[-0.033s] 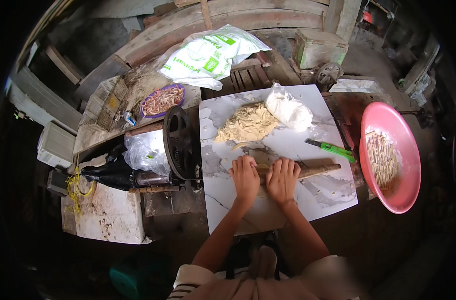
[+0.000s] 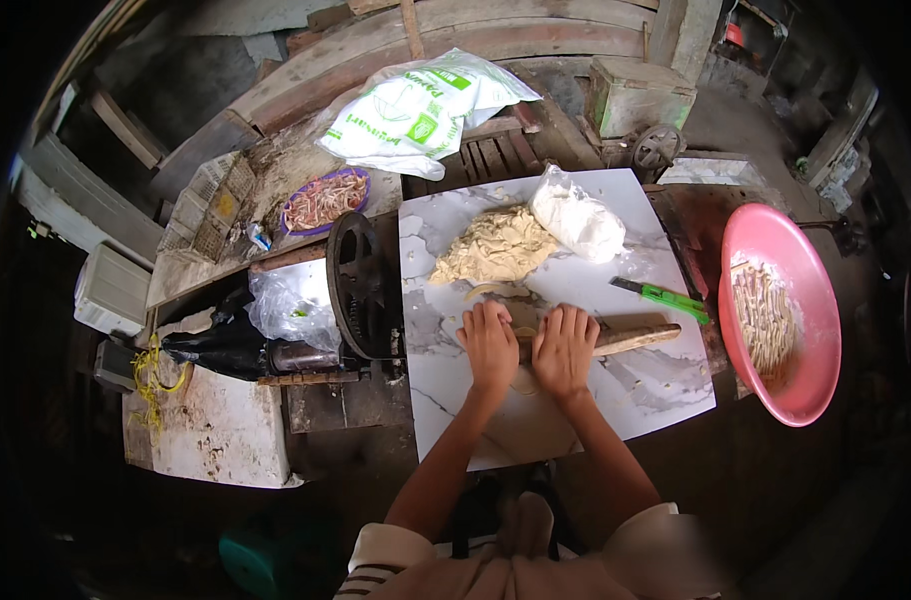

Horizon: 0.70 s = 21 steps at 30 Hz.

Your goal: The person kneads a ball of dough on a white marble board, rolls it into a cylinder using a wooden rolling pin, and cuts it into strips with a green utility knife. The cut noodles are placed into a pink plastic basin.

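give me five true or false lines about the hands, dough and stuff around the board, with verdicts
1. The left hand and right hand are both on the rolling pin. True.
2. The green cutter lies left of the dough heap. False: it lies to the heap's right.
3. A bag of white powder lies beside the dough heap. True.
4. The pink basin is upside down. False: its open side is up, with pale strips inside.
5. The purple-rimmed dish is left of the marble-patterned board. True.
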{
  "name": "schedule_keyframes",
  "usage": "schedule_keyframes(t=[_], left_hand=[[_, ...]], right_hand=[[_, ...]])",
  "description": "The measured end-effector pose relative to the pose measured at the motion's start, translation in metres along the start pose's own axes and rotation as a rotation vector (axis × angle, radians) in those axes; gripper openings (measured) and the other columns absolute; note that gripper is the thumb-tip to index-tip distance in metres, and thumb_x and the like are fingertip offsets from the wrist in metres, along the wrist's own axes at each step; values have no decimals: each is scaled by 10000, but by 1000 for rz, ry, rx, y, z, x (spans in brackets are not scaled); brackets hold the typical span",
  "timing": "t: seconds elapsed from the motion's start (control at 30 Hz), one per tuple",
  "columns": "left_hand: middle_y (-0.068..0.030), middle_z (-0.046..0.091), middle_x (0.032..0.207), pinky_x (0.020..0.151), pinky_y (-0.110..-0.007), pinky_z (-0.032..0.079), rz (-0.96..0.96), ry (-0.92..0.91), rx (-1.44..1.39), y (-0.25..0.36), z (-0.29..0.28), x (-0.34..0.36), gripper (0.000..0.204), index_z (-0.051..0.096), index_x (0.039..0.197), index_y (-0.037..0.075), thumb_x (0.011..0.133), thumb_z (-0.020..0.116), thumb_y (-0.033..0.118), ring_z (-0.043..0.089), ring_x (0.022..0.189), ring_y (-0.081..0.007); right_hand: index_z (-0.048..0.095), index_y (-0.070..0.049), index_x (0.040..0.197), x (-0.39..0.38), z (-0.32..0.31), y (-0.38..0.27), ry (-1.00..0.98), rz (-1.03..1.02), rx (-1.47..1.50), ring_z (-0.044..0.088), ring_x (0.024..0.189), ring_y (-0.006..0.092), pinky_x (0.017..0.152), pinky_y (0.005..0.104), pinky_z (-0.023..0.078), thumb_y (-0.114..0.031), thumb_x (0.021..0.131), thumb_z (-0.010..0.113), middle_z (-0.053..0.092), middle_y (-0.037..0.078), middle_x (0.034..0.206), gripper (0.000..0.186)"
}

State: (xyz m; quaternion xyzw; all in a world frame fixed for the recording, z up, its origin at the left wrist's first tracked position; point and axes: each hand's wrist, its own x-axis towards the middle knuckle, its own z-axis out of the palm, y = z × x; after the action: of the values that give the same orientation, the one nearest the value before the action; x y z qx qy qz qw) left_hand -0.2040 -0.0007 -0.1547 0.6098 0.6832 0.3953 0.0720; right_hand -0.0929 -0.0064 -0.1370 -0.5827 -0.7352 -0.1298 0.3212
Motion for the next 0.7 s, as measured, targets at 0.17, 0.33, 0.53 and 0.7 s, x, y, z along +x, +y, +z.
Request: schedule_keyframes(t=[0.17,0.33,0.53,0.7], left_hand=[[-47,504,907,781,-426,332,22,92,-23,-4,14,40,150,500,900,117,793,556,28,481,934,-261],[-57,528,955,809,-426,349,-10,-2,-197,-12,10,-1,152,517,918,101,801,534,5,484,968,-269],[-109,537,1008,858,-419,372,109,-18,-465,-15,-12,-57,176,536,1028,53,860,497,17,472,998,-308],[-150,543,1030,910,-417,371,34,61,-416,-18,-7,-56,259,534,1144,38,889,528,81,472,989,-328]], right_hand=[[512,-53,904,33,24,5,-166,121,-14,487,895,285,779,424,376,-222,864,517,514,110,912,173],[529,-65,958,0,7,6,-221,-23,3,490,930,271,826,419,377,-314,877,532,524,102,936,262],[497,-73,1216,-46,-50,23,-240,-348,68,483,1022,257,956,439,346,-306,841,594,514,89,1035,452],[479,-87,1263,-43,-42,68,-226,-233,-6,474,1038,259,937,435,357,-255,814,626,510,96,1060,501]])
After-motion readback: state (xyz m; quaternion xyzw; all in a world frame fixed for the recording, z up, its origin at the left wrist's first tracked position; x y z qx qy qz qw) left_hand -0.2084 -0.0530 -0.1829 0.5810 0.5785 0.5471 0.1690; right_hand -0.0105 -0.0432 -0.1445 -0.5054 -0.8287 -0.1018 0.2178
